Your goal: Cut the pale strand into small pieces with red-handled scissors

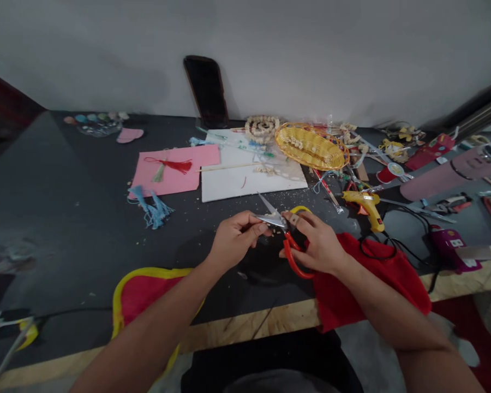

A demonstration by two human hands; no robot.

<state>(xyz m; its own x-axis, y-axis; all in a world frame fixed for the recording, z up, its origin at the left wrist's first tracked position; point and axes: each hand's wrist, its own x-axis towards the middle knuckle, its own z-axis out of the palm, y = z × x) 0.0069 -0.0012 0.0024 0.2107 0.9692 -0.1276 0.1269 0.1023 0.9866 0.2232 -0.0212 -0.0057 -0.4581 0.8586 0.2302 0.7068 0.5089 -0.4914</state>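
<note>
Red-handled scissors (293, 256) are held in my right hand (319, 243), their blades spread apart and pointing up and to the left. My left hand (237, 237) is closed beside the lower blade, thumb and fingers pinched on something too small to make out. Small pale bits lie between the two hands and are scattered on the dark tabletop (175, 245). A white board (229, 185) lies just beyond the blades. Red cloth (372, 273) is under my right wrist, and a pink piece with a yellow border (141, 289) is under my left forearm.
A yellow basket (311, 147), a glue gun (364, 207) and a pink bottle (445, 177) stand or lie right. Pink paper (167, 183) with tassels (175, 165) lies left. A phone (208, 90) leans on the wall. Cables run at right.
</note>
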